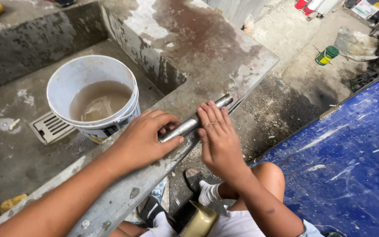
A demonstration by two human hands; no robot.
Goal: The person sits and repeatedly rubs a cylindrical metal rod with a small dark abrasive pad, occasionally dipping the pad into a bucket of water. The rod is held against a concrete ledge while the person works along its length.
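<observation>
1. Knees and a white-socked foot (208,193) in a sandal sit closest to me, tucked under the concrete ledge (123,193). If the pipe (194,123) drops off the ledge's outer side, I judge it lands on that foot or on the yellowish object (200,221) below.

2. My left hand (143,140) is curled over the pipe's near end, thumb and fingers wrapped on it, pinning it to the ledge. My right hand (218,136) lies flat on its middle, fingers straight and pressed down, not closed around it. That flat hold is the weak one: a round metal pipe can roll under it.

3. I see the pipe lying along the narrow ledge top, its far end poking past my right fingertips toward the edge. The ledge looks damp and patchy, so a slip seems likely if either hand eases off.

4. Just beside my left hand, inside the basin, stands a white bucket (94,94) of murky water. A jerk of that elbow could knock it, I think, spilling toward the floor drain (51,127).

5. On my right a blue scratched panel (352,166) lies near the knee; a pipe rolling that way could strike it.
</observation>
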